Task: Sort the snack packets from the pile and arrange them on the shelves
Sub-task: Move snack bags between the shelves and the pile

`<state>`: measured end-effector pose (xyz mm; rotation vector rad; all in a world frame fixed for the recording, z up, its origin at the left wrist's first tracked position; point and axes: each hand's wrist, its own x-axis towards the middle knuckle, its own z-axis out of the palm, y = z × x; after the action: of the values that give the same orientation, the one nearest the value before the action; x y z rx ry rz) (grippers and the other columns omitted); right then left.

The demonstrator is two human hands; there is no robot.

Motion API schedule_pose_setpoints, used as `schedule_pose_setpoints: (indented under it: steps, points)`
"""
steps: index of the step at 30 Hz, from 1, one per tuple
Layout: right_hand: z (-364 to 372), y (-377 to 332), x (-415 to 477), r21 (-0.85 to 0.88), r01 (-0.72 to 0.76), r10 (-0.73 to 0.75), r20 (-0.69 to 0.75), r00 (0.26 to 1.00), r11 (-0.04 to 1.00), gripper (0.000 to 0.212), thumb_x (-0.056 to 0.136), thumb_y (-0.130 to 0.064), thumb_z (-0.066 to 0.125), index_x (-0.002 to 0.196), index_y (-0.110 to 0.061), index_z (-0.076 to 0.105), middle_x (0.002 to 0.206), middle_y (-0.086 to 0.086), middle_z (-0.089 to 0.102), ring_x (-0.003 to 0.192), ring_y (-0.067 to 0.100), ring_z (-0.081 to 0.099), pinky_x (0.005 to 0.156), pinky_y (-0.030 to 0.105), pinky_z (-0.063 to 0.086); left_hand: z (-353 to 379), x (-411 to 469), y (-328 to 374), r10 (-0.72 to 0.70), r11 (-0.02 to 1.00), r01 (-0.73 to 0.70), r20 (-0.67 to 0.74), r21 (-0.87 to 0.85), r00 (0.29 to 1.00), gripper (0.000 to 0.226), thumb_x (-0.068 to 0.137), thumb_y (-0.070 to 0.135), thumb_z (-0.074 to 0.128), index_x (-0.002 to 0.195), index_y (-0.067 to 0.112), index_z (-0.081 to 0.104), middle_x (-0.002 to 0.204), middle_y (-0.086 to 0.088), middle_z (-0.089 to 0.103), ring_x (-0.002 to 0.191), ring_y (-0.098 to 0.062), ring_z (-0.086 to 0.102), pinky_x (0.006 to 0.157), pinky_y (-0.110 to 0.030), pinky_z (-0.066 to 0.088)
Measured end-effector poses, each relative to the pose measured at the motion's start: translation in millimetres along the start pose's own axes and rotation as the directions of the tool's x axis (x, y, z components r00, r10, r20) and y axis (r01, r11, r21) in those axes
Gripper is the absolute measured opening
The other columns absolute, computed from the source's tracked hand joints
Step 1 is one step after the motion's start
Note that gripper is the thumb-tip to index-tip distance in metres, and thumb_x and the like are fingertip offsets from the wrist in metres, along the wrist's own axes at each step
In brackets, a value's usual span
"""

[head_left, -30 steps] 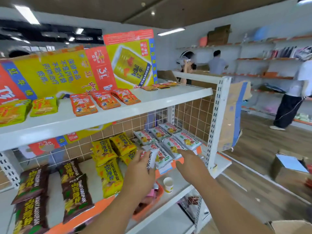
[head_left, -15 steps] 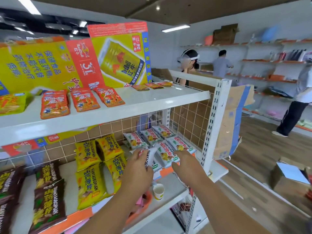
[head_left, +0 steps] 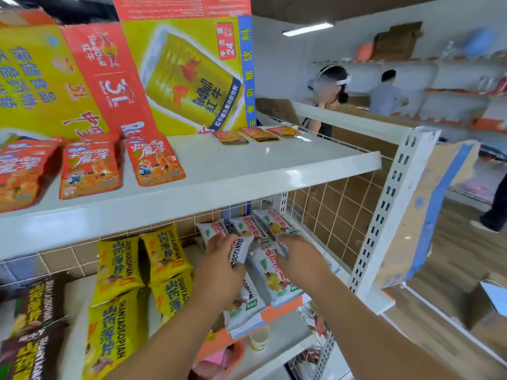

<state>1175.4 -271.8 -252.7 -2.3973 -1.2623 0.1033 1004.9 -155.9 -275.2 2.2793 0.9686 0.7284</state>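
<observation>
Grip of the left hand (head_left: 222,270): clenched round a white foil snack packet (head_left: 241,252) printed SHANYAOBOPIAN, held on edge just above the white middle shelf (head_left: 74,325). Grip of the right hand (head_left: 300,256): fingers laid over the flat white packets (head_left: 270,272) on that shelf, thumb against the top edge of one. Whether it pinches that packet cannot be told.

Middle shelf, left to right:
- dark brown packets (head_left: 35,311) at the left edge;
- yellow packets (head_left: 123,270) in two rows beside them;
- the white packets, with a back row of three (head_left: 247,226) against the wire grid panel (head_left: 329,209).

White upper shelf (head_left: 247,171), left to right: three orange-red packets (head_left: 90,168) lying flat, then three small flat sachets (head_left: 258,134) near the back. Yellow-and-red cardboard display panels (head_left: 178,78) stand upright behind them.

Lower shelf (head_left: 290,330) — an orange basin (head_left: 219,357) and, to its right, a white paper cup (head_left: 259,337). At the right end stands the white perforated upright (head_left: 384,215).
</observation>
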Motion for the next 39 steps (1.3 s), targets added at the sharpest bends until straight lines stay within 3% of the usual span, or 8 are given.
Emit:
schedule_pose_setpoints:
  steps: [4,7,10,13,17,23,31,39]
  points:
    - [11.5,4.3,29.6,0.002,0.050,-0.050,0.030,0.998,0.999,0.054,0.092,-0.038,0.056,0.145,-0.027,0.051,0.127,0.008,0.061,0.097,0.023,0.065,0.083,0.036,0.058,1.9,20.8,-3.5,-0.023,0.999,0.024,-0.042,0.042,0.999,0.059,0.089,0.016,0.064,0.143,0.037,0.051,0.150,0.003,0.042,0.125,-0.019,0.054,0.097,-0.025,0.044]
    - [17.7,8.8,54.6,0.026,0.101,-0.103,0.062,0.993,0.995,0.050,0.096,-0.034,0.056,0.145,-0.023,0.051,0.137,0.008,0.056,0.107,0.024,0.064,0.090,0.035,0.055,10.7,37.2,-7.5,-0.097,0.992,0.101,-0.057,0.076,0.994,0.059,0.092,0.020,0.063,0.146,0.037,0.048,0.153,0.002,0.040,0.125,-0.020,0.056,0.100,-0.028,0.047]
    - [29.1,13.0,76.2,0.069,0.147,-0.154,0.118,0.981,0.987,0.046,0.096,-0.030,0.055,0.142,-0.023,0.052,0.135,0.010,0.056,0.092,0.021,0.067,0.077,0.032,0.058,22.8,48.3,-9.2,-0.172,0.976,0.181,-0.083,0.124,0.982,0.061,0.091,0.024,0.062,0.148,0.040,0.044,0.152,0.001,0.041,0.123,-0.022,0.057,0.100,-0.032,0.050]
    - [40.8,12.3,96.7,0.053,0.217,-0.222,0.124,0.967,0.975,0.042,0.097,-0.027,0.057,0.138,-0.020,0.054,0.128,0.008,0.060,0.096,0.021,0.065,0.082,0.031,0.057,31.0,61.6,-6.1,-0.200,0.957,0.223,-0.134,0.184,0.971,0.063,0.089,0.024,0.061,0.148,0.040,0.044,0.147,-0.001,0.045,0.121,-0.024,0.058,0.099,-0.035,0.052]
    - [54.1,8.9,112.8,0.052,0.310,-0.315,0.117,0.942,0.949,0.020,0.093,-0.029,0.058,0.111,-0.021,0.060,0.100,0.003,0.062,0.085,0.021,0.062,0.077,0.036,0.058,38.4,84.4,-4.2,-0.267,0.921,0.309,-0.196,0.237,0.944,0.061,0.089,0.023,0.059,0.147,0.038,0.046,0.147,-0.006,0.047,0.119,-0.030,0.060,0.098,-0.039,0.053]
    - [64.9,18.2,123.3,0.087,0.392,-0.399,0.081,0.913,0.916,0.009,0.092,-0.027,0.061,0.096,-0.020,0.060,0.089,-0.002,0.059,0.073,0.013,0.059,0.067,0.032,0.055,56.8,111.9,-3.4,-0.287,0.904,0.345,-0.239,0.251,0.928,0.055,0.092,0.022,0.058,0.145,0.035,0.051,0.155,-0.005,0.039,0.115,-0.031,0.064,0.097,-0.039,0.054]
    - [69.2,28.2,137.7,0.094,0.411,-0.413,-0.004,0.911,0.907,0.020,0.093,-0.033,0.059,0.111,-0.024,0.060,0.101,-0.001,0.059,0.083,0.018,0.059,0.070,0.034,0.054,69.3,143.5,-17.2,-0.329,0.833,0.395,-0.228,0.387,0.916,0.055,0.097,0.030,0.051,0.151,0.029,0.041,0.158,-0.009,0.030,0.128,-0.038,0.050,0.100,-0.046,0.052]
    - [66.8,37.6,145.4,0.125,0.377,-0.381,0.017,0.924,0.918,0.039,0.094,-0.037,0.060,0.131,-0.026,0.056,0.120,-0.001,0.060,0.093,0.017,0.064,0.084,0.038,0.056,83.3,149.9,-23.5,-0.448,0.710,0.449,-0.144,0.543,0.882,0.086,0.093,0.059,0.052,0.162,0.032,0.007,0.170,-0.006,0.000,0.144,-0.045,0.032,0.106,-0.052,0.046]
